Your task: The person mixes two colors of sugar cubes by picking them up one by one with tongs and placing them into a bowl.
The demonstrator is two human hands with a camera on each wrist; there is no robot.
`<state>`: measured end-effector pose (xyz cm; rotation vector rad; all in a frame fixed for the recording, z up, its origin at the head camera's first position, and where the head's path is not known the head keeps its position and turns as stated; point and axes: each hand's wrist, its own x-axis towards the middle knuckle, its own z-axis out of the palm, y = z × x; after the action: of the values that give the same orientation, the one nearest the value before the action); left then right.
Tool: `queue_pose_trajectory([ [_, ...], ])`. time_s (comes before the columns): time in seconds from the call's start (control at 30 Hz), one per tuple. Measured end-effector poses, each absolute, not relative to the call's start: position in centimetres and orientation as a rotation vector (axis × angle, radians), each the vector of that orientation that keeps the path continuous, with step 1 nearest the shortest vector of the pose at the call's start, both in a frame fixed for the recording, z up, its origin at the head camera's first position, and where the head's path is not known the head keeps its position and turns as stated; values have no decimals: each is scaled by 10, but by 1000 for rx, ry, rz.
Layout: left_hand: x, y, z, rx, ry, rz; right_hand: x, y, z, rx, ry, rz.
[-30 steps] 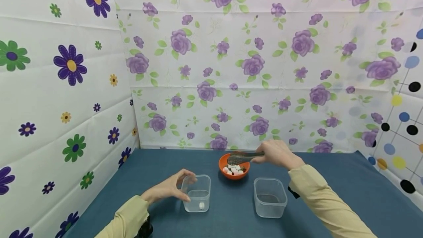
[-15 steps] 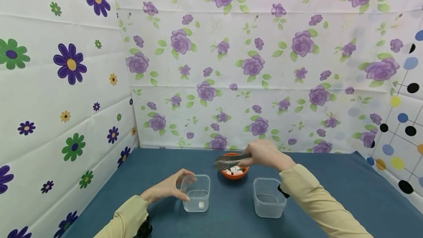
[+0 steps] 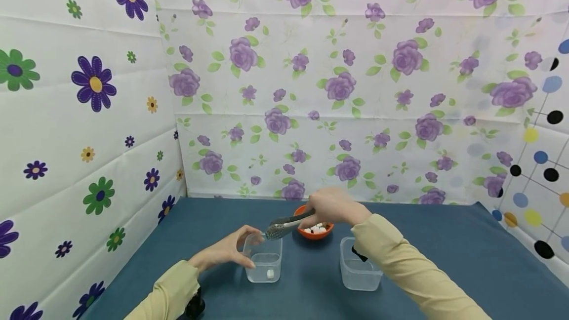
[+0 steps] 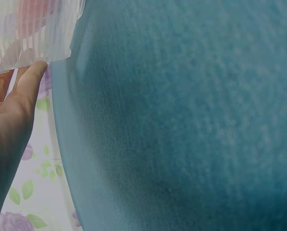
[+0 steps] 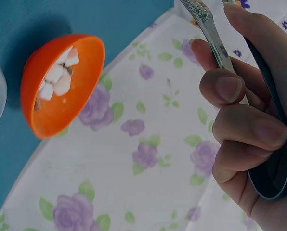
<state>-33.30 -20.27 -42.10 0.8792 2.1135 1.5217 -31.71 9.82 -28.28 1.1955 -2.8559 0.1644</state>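
Note:
My left hand [image 3: 226,250] holds a clear plastic container [image 3: 264,276] on the left of the table, thumb at the front and fingers at the back. One white marshmallow [image 3: 270,274] lies inside it. The left wrist view catches the container's ribbed wall [image 4: 32,29] and the fingers against it. My right hand [image 3: 331,206] grips a pair of metal tongs [image 3: 289,222], their perforated heads overlapping the container's far right rim in the head view. What the tongs carry, I cannot tell. Behind them, an orange bowl [image 5: 88,91] contains several white and pinkish marshmallows [image 5: 57,77].
A second clear container [image 3: 361,280] stands to the right, partly under the right sleeve [image 3: 400,256]. Dark blue cloth [image 3: 311,290] covers the table. Floral sheets [image 3: 284,88] hang at the back and sides.
My right hand has carried the tongs leftward and down, from over the orange bowl to the left container's rim. The left hand and its container have stayed in place.

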Motion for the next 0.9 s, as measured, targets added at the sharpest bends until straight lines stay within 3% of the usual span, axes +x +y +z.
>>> queue_pose_trajectory([
  [0.9,-335,-204,-423,863,2108,1518,-309,24,-295,1231,-2714,-544],
])
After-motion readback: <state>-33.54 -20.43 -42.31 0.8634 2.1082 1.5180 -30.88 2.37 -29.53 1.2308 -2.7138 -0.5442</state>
